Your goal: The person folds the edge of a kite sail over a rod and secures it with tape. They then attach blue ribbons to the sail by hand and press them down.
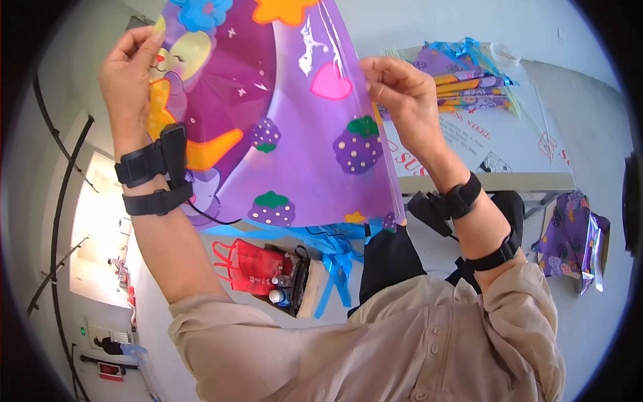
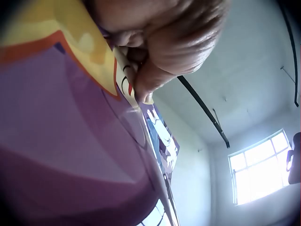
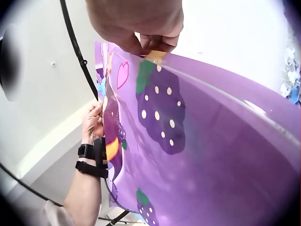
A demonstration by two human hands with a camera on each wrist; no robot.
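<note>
A glossy purple plastic sheet point(image 1: 315, 181), printed with berries, a pink heart and a cartoon animal, hangs upright in front of the person. At its left edge, the left hand point(image 1: 130, 77) pinches it between thumb and fingers. The right hand point(image 1: 408, 97) pinches the opposite edge, level with the heart. Seen from the right wrist, the curled right fingers point(image 3: 162, 42) grip the rim above a large dark berry print point(image 3: 162, 113). In the left wrist view, the left thumb point(image 2: 153, 80) presses on the sheet's edge.
A board-topped table point(image 1: 482, 144) at right bears a stack of folded purple and yellow pieces point(image 1: 472, 94) with blue ribbon point(image 1: 462, 48). Below the sheet are more blue ribbons point(image 1: 335, 264), a red bag point(image 1: 251, 268) and small bottles. Another purple printed piece point(image 1: 566, 244) lies lower right.
</note>
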